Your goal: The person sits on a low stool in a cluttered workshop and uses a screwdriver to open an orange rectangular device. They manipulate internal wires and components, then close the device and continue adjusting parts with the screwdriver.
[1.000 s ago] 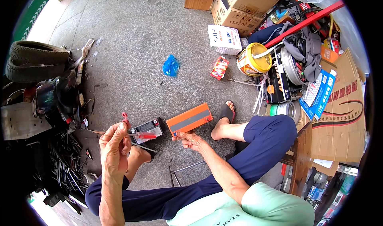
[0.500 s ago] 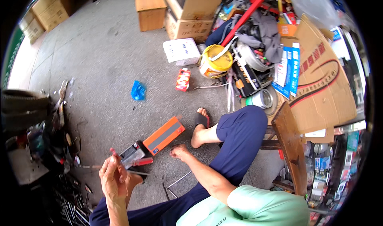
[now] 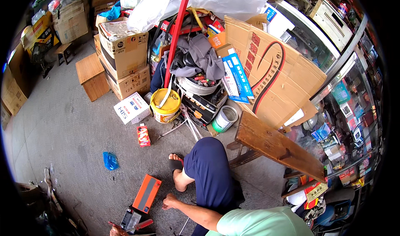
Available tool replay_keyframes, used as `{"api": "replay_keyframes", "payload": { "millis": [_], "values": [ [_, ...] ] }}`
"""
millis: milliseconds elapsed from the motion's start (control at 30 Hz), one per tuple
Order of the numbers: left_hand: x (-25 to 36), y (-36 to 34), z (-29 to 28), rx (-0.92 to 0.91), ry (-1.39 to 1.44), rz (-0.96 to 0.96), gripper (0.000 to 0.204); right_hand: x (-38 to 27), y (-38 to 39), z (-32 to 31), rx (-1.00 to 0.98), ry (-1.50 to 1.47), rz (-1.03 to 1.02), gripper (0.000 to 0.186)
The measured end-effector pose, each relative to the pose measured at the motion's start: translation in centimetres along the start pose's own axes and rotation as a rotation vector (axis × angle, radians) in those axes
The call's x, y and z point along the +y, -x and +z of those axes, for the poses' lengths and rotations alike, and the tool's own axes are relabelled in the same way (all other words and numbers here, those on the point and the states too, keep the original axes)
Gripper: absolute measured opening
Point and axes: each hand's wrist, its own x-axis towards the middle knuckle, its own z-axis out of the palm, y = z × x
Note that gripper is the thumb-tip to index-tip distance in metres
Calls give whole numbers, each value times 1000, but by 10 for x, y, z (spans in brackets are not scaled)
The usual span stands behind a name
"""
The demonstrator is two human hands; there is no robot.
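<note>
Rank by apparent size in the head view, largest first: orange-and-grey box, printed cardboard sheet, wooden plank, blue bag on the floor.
1. Printed cardboard sheet
2. Wooden plank
3. Orange-and-grey box
4. Blue bag

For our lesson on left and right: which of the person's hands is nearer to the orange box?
Right. The right hand is just right of the orange box, with a gap showing. The left hand is lower left of it, at the picture's bottom edge.

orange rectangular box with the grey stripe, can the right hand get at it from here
Probably yes: the right hand is close beside the orange box, with grey floor between and nothing visible blocking it.
</note>
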Motion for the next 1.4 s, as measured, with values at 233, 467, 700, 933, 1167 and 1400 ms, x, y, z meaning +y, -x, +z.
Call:
{"api": "replay_keyframes", "payload": {
  "millis": [233, 467, 700, 933, 1167, 1400],
  "values": [
    [2, 2, 11, 134, -53, -7, 17, -2, 6, 6, -83, 223, 45, 17],
    [7, 5, 15, 160, -119, 25, 17, -9, 43, 12, -363, 730, -56, 15],
    [2, 4, 17, 182, 17, -72, 20, -28, 122, 55, -800, 625, -195, 15],
    [-10, -3, 12, 120, 86, -73, 22, -58, 127, 35, -691, 471, -953, 26],
    [-48, -45, -41, -77, 371, -24, 17, -92, 199, 10, -861, 474, -413, 43],
    [-84, -44, -52, -15, 322, -92, 13, -96, 220, -11, -624, 566, -621, 31]
  ]
}}
